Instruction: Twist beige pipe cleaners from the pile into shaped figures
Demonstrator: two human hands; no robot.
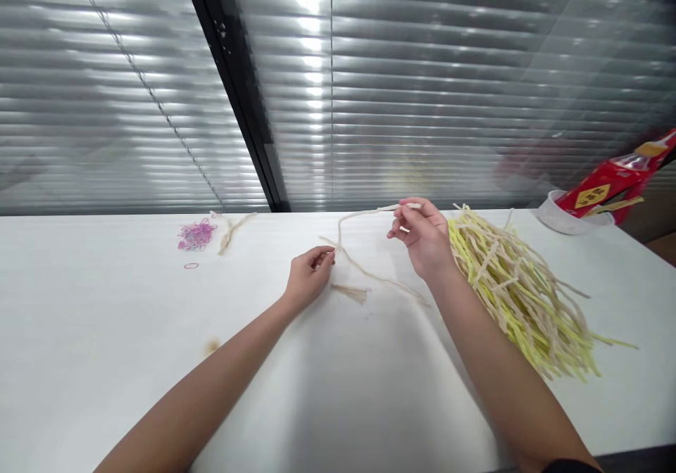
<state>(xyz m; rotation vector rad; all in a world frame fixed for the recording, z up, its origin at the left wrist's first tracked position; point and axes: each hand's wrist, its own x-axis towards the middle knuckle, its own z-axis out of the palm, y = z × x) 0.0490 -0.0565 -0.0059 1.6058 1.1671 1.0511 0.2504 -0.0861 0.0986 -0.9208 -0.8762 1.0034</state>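
Over the middle of the white table, my left hand (310,272) is closed in a pinch on beige yarn strands where they cross. My right hand (427,237) is raised to the right, its thumb and fingers pinching the end of one beige yarn strand (364,212). That strand bends down from it to the left fingertips. Another beige strand (383,276) trails from the left hand to the right across the table. Just below the left hand lies a short beige bundle (351,292). Beside my right forearm is a large pile of yellow and beige yarn (522,293).
Pink and purple rubber bands (196,235) lie in a heap at left, with one loose band (191,266) nearby. A small beige yarn piece (232,232) is beside them. At far right stand a clear plastic bowl (562,221) and a red package (596,190). Window blinds (422,93) rise behind.
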